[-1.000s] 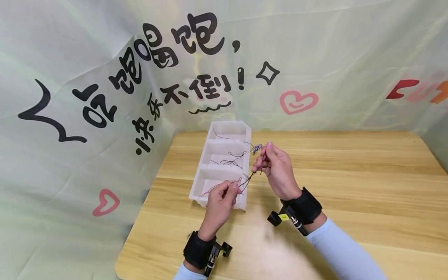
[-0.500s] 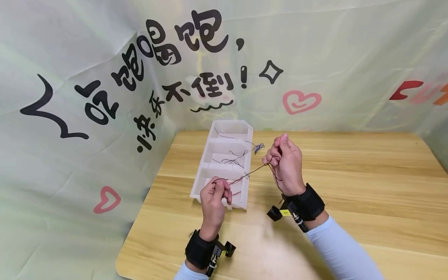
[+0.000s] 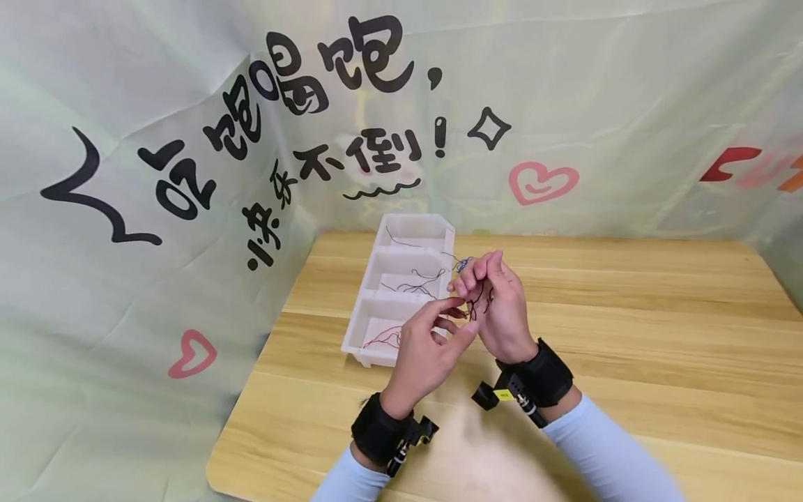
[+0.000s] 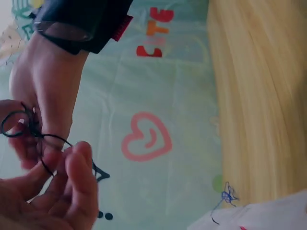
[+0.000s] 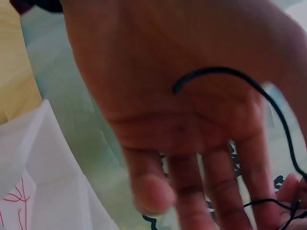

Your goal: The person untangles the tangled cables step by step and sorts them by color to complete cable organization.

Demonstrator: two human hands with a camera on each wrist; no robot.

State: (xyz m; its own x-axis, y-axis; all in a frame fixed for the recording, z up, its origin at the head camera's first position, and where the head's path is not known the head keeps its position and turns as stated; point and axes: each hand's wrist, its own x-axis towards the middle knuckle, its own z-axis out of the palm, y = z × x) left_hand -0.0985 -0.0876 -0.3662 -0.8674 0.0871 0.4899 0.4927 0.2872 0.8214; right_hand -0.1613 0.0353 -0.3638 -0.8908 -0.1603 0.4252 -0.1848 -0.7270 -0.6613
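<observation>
In the head view, my left hand [image 3: 429,352] and right hand [image 3: 505,307] meet just right of a white three-compartment bin [image 3: 354,335]. Between them a thin black wire [image 3: 472,310] loops and crosses itself. My right hand holds it near thumb and forefinger, the palm turned toward me; one strand curves across that palm in the right wrist view [image 5: 216,70]. Thumb and fingertips of my left hand [image 4: 79,177] pinch the wire in the left wrist view. The exact contact points are partly hidden by the fingers.
Red wires [image 3: 379,339] lie in the bin's front compartment and dark wires [image 3: 417,286] in its middle one. A single dark strand [image 3: 401,242] lies in the rear one. A blue tangled wire [image 3: 464,264] sits beside the bin on the wooden table [image 3: 627,321].
The black wire was stretched between my hands half a second ago; now it hangs in loops. My left hand has moved right and up to meet my right hand.
</observation>
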